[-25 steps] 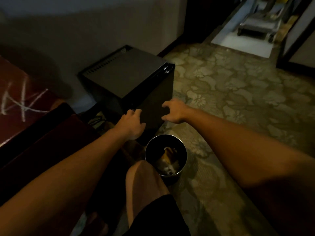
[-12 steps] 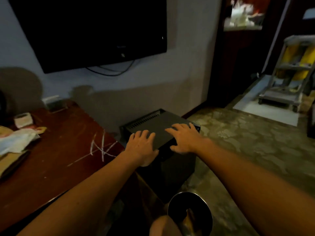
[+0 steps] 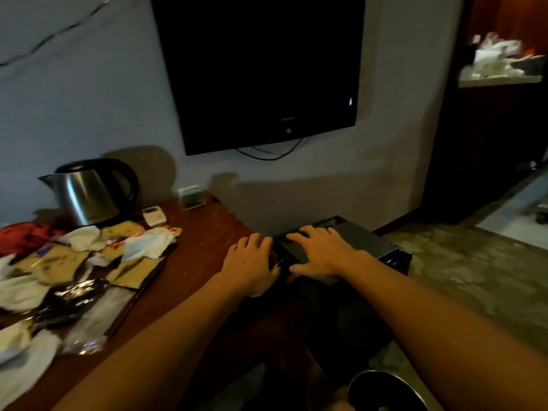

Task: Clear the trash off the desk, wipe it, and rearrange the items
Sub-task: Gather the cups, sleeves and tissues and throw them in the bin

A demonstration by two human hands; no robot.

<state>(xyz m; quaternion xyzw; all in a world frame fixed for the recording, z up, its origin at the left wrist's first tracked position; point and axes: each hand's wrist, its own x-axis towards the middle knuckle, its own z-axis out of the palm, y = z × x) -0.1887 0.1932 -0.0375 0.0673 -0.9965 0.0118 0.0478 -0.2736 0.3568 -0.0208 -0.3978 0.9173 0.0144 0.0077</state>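
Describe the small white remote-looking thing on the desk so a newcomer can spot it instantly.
Start at the wall-mounted TV, then drop to the wooden desk below its left side. Just right of the steel kettle lies the white remote, flat near the desk's back edge. Unlike the crumpled trash in front, it is rigid and rectangular.

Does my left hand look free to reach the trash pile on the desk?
Probably yes: the left hand is open, holding nothing, and only bare desk lies between it and the trash pile.
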